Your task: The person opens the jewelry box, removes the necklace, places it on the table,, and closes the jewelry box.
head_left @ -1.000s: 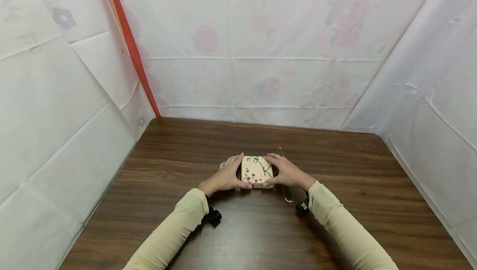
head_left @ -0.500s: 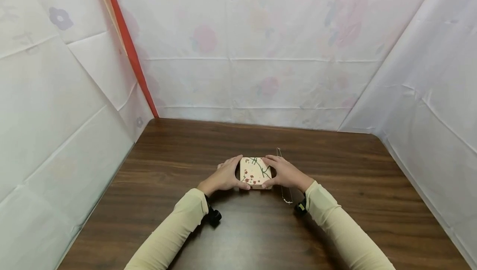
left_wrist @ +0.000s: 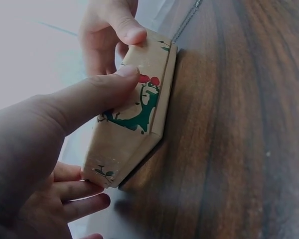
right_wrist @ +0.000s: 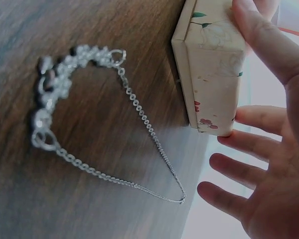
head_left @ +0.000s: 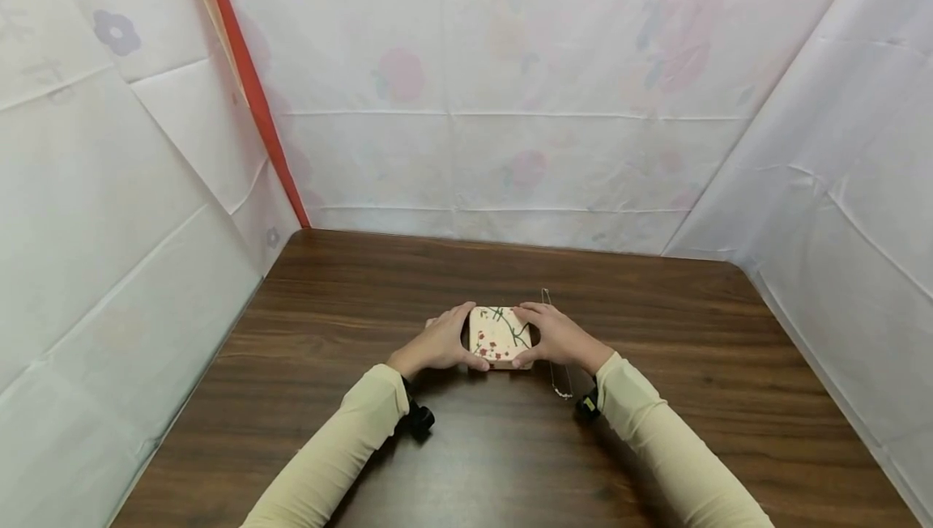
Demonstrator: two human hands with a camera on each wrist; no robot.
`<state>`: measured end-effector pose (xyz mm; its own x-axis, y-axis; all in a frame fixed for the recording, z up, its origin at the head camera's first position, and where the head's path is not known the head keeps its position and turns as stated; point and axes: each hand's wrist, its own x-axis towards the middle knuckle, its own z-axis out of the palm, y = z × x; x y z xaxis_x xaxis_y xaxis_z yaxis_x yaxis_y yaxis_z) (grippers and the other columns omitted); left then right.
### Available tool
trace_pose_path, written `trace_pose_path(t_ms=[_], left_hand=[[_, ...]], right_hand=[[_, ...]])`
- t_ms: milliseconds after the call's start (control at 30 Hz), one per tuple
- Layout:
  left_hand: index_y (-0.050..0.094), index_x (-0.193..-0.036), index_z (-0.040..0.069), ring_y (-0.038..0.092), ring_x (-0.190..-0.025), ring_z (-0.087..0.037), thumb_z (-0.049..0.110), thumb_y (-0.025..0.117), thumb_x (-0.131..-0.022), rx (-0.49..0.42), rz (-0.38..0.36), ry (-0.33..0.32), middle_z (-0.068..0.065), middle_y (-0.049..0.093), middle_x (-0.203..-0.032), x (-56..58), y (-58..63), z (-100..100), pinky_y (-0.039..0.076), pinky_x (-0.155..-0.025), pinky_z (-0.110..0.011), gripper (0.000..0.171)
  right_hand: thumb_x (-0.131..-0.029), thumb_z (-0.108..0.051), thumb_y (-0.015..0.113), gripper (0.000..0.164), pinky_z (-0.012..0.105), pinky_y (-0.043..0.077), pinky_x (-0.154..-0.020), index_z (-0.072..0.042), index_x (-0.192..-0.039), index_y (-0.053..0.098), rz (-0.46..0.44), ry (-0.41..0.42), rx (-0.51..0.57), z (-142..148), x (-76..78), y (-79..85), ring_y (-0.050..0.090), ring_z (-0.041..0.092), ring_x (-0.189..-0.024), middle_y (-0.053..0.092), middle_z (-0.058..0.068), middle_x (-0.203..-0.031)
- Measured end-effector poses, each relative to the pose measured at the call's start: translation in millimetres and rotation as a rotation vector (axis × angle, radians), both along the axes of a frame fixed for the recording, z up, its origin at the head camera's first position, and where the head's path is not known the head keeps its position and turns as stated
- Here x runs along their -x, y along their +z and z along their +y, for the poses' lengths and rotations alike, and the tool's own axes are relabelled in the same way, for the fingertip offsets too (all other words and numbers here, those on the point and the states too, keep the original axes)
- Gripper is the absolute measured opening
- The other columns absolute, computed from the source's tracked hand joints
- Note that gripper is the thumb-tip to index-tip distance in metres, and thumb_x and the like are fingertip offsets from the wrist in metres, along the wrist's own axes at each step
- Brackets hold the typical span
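Observation:
A square cream jewelry box [head_left: 499, 335] with printed red flowers and green branches lies on the brown table. My left hand [head_left: 439, 344] holds its left side, thumb at the front and fingers toward the back corner. On the opposite side my right hand [head_left: 560, 338] grips it the same way. A lid seam runs around the box [left_wrist: 139, 119] in the left wrist view, close to the tabletop. Beside the right hand lies a silver chain necklace [right_wrist: 147, 123] with a cluster of shiny beads, partly hidden under that hand in the head view.
The wood-grain table [head_left: 350, 269] reaches back to white sheets [head_left: 466, 163] with faint prints, which also hang at both sides. A red strip [head_left: 258, 99] runs down the back left corner. A small black camera [head_left: 420, 421] sits at the left wrist.

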<state>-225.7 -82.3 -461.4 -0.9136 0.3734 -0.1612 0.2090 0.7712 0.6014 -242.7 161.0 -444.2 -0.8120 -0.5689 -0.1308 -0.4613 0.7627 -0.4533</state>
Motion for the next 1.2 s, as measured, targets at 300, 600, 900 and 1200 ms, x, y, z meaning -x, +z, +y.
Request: trace_pose_path(t_ms=[300,600,900,1200], left_hand=[[0.028,-0.152,0.008,0.039,-0.139,-0.033,0.047,0.088,-0.066,-0.029,-0.012,0.013,-0.012,0.040,-0.152,-0.3,-4.2,2,0.028,-0.109,-0.060,0.111],[0.023,-0.154,0.008,0.034,-0.143,-0.034,0.049,0.086,-0.069,-0.017,-0.031,0.001,-0.012,0.033,-0.157,3.3,-4.3,0,0.023,-0.112,-0.062,0.114],[0.025,-0.153,0.010,0.038,-0.140,-0.033,0.050,0.087,-0.067,-0.019,-0.014,0.004,-0.012,0.038,-0.154,5.6,-3.5,-3,0.026,-0.110,-0.059,0.113],[0.026,-0.153,0.009,0.041,-0.138,-0.033,0.051,0.087,-0.066,-0.024,-0.019,-0.013,-0.012,0.040,-0.152,6.9,-3.2,-3,0.025,-0.109,-0.059,0.115]], right_hand=[[-0.070,-0.051,0.082,0.099,0.053,0.037,-0.109,-0.006,-0.148,0.041,-0.031,-0.005,0.012,-2,1.3,-2.5,0.037,0.039,-0.140,0.038,0.017,-0.153],[-0.071,-0.050,0.082,0.098,0.053,0.037,-0.109,-0.005,-0.147,0.041,-0.030,-0.003,-0.002,-5,2.0,1.9,0.038,0.039,-0.139,0.038,0.019,-0.152],[-0.072,-0.049,0.082,0.096,0.052,0.038,-0.108,-0.004,-0.146,0.042,-0.017,0.002,-0.026,-10,3.2,5.7,0.041,0.037,-0.137,0.041,0.018,-0.150],[-0.073,-0.047,0.082,0.095,0.052,0.038,-0.108,-0.004,-0.147,0.041,-0.011,-0.008,-0.053,-10,1.7,4.2,0.041,0.038,-0.138,0.040,0.019,-0.151]])
